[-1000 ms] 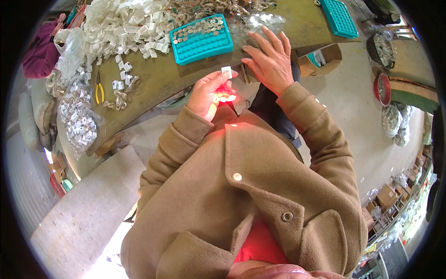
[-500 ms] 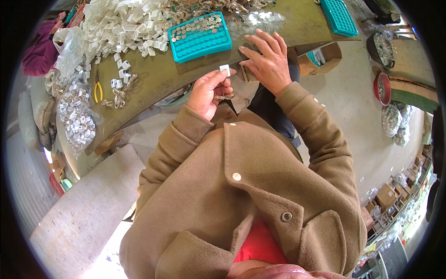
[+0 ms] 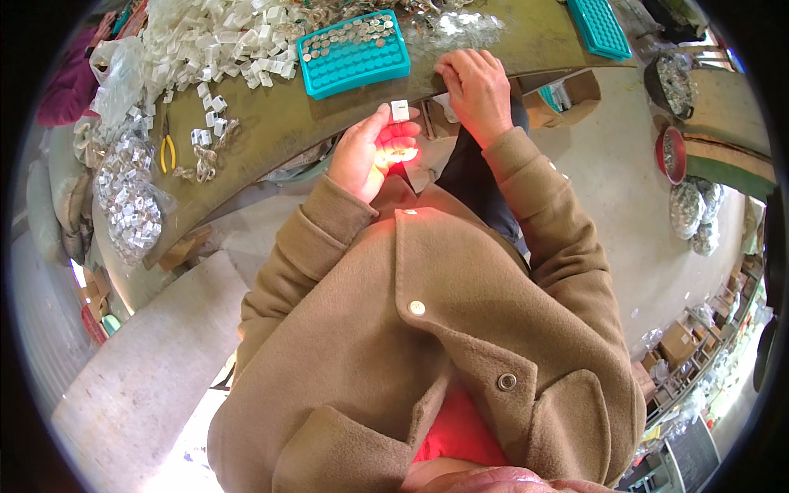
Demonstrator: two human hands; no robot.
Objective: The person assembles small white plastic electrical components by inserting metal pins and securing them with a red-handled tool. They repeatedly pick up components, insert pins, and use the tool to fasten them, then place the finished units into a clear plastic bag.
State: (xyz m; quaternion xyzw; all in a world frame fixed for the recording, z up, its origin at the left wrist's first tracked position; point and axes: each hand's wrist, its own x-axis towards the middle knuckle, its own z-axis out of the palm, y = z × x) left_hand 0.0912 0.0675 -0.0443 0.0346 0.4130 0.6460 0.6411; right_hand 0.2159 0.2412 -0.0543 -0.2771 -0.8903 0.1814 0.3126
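Note:
My left hand [image 3: 366,154] is closed around a small white square plastic housing [image 3: 399,111], held upright between thumb and fingers. Red light glows over the fingers and palm below it; its source is too bright to make out. My right hand [image 3: 477,92] rests at the table edge, fingers curled together and thumb tucked in. Whatever those fingers may hold is hidden. Just beyond the left hand, a turquoise tray [image 3: 353,80] of round pockets stands on the table, with silver coin-shaped cells [image 3: 349,34] along its far rows.
A heap of white plastic housings [image 3: 222,41] covers the far left of the table [image 3: 271,123]. Yellow-handled pliers [image 3: 168,154], wired housings [image 3: 203,137] and a clear bag of parts [image 3: 131,205] lie at left. Another turquoise tray [image 3: 600,29] sits far right, above a cardboard box [image 3: 579,99].
Red light has come on in my left hand, and the white housing has risen slightly toward the tray. My right hand's fingers, spread before, have curled together.

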